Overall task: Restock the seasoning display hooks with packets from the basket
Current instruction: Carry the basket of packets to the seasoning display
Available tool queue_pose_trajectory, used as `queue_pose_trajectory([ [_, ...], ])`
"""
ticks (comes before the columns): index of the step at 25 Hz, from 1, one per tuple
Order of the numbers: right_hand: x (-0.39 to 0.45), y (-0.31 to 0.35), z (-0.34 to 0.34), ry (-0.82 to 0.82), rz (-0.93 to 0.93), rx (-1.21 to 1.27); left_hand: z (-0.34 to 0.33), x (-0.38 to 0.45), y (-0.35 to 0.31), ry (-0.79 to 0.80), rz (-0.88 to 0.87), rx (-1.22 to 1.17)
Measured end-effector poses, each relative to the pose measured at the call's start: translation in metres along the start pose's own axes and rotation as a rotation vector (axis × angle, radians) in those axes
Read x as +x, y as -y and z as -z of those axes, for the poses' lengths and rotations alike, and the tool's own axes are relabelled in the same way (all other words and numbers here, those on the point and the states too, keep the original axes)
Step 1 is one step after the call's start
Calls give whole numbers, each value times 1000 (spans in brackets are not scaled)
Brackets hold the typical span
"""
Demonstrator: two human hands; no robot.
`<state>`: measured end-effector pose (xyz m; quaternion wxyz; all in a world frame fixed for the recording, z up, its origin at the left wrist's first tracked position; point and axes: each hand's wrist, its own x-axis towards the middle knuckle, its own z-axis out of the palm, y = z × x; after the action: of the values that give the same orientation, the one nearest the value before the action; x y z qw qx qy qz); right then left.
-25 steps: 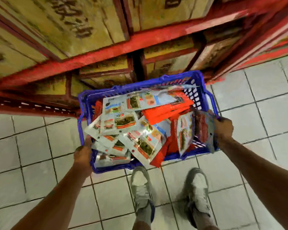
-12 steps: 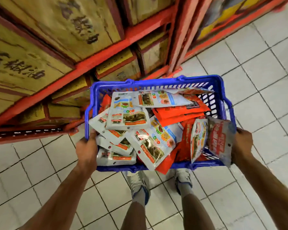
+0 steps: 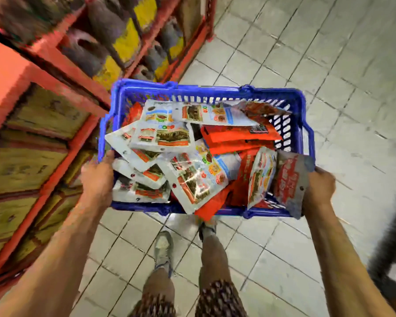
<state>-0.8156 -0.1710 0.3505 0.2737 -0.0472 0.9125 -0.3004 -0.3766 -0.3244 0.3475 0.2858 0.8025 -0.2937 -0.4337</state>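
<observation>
Blue basket [image 3: 206, 93] carried in front of the body, above grey tiled floor [image 3: 329, 65], heaped with seasoning packets [image 3: 192, 156]: white ones on the left and middle, orange-red ones [image 3: 238, 136] on the right, several poking over the near rim. Left hand [image 3: 98, 179] curled round the basket's left near corner. Right hand [image 3: 318, 191] wrapped round the right near corner, pinning a silver-and-red packet [image 3: 288, 181] upright against the rim. Close on the left, red shelving [image 3: 62, 72] stacked with yellow cartons [image 3: 21, 165]; blurred dark jugs [image 3: 85, 51] further along. Below the basket, two bare legs and a grey shoe [image 3: 164, 248]. Blurred dark shape [image 3: 393, 259] at the right edge, not identifiable.
</observation>
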Motion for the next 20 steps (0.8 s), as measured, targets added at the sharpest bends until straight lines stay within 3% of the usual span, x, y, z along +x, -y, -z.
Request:
queue_pose_trajectory([
  [9, 39, 140, 150, -96, -169, 230, -93, -60, -235, 126, -163, 99],
  [20, 163, 365, 130, -187, -212, 360, -273, 53, -458, 254, -144, 109],
])
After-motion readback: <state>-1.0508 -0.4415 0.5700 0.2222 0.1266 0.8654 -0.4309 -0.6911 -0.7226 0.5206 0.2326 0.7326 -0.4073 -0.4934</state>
